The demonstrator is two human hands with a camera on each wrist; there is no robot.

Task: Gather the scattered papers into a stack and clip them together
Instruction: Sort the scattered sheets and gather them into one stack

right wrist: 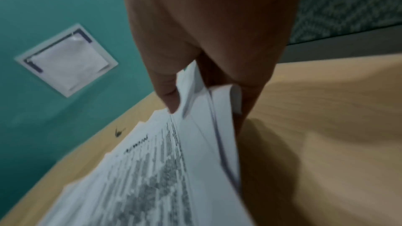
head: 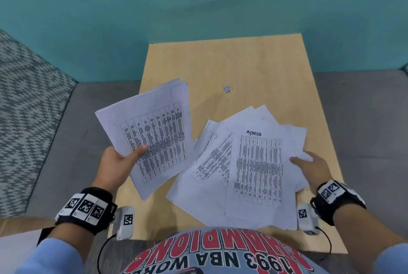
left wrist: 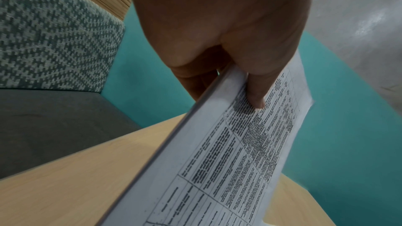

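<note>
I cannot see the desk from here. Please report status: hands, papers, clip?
Left hand grips small bundle. Right hand grips fanned pile. Binder clip lies apart on table, nothing blocking.

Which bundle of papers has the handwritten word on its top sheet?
The fanned bundle in the right hand, over the table: its top sheet reads "ADMIN" above the grid. The bundle in the left hand shows only a printed grid.
</note>
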